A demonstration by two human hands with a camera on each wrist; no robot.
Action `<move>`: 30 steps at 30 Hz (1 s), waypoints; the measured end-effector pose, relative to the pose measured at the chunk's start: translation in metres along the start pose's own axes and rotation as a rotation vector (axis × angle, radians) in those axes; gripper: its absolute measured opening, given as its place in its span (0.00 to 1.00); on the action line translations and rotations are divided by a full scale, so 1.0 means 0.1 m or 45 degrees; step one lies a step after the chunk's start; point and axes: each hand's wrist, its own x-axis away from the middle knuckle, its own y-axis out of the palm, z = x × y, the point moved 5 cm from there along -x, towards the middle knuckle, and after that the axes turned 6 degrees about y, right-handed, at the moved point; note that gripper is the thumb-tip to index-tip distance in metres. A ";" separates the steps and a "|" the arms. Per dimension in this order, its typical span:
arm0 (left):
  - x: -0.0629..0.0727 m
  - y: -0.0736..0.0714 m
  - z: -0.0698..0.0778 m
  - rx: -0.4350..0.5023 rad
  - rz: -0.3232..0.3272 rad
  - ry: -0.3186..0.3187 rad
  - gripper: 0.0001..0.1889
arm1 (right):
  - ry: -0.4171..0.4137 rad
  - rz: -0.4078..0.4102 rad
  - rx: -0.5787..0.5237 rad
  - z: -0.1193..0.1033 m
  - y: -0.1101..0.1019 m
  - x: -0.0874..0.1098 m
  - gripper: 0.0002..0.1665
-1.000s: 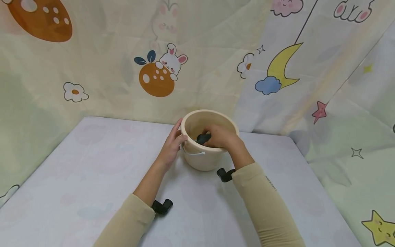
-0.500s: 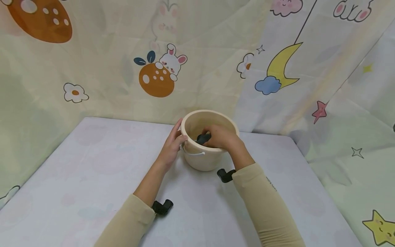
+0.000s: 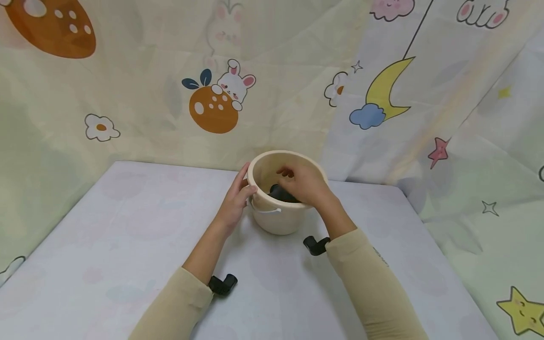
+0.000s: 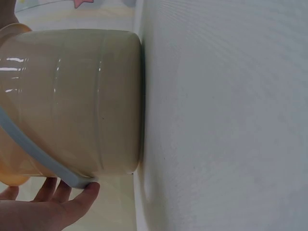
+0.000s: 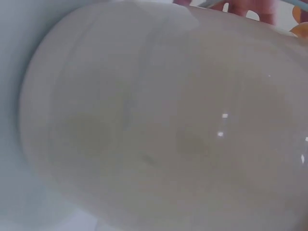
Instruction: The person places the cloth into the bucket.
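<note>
A cream plastic bucket (image 3: 276, 219) with a pale handle (image 4: 36, 153) stands upright on the table. My left hand (image 3: 233, 203) holds its left side, thumb at the rim and fingers spread round the wall; in the left wrist view fingertips touch the bucket and handle. Inside the bucket, my right hand (image 3: 303, 184) hovers with loosely bent fingers. Just beneath it, a dark rounded object (image 3: 280, 193) shows near the front inner wall; its kind is unclear and the rest is hidden by the rim and hand. I see nothing between the right fingers.
The white table (image 3: 148, 236) reaches back to a printed cloth backdrop (image 3: 148, 71) close behind the bucket. Black wrist cameras (image 3: 223, 284) stick out from both sleeves. The table's right edge slants past the right arm.
My right hand has risen slightly and come off the dark object, which it was gripping before; more of that object shows now. The left hand and bucket have stayed put.
</note>
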 end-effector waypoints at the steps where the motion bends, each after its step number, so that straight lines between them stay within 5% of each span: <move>1: 0.00 0.00 0.00 -0.003 -0.001 -0.001 0.39 | -0.015 0.075 -0.038 0.00 -0.02 0.02 0.15; 5: -0.01 -0.02 0.00 -0.009 -0.001 -0.012 0.38 | -0.089 0.343 -0.143 -0.01 -0.10 0.12 0.11; 9: 0.00 -0.03 0.01 -0.010 0.001 -0.020 0.38 | -0.148 0.467 -0.199 -0.01 -0.12 0.17 0.09; 20: 0.00 -0.02 0.03 -0.015 -0.011 -0.027 0.37 | -0.268 0.631 -0.196 -0.04 -0.18 0.27 0.09; 30: 0.00 -0.16 0.16 -0.156 -0.027 0.023 0.38 | -0.274 0.581 -0.098 0.01 -0.18 0.38 0.14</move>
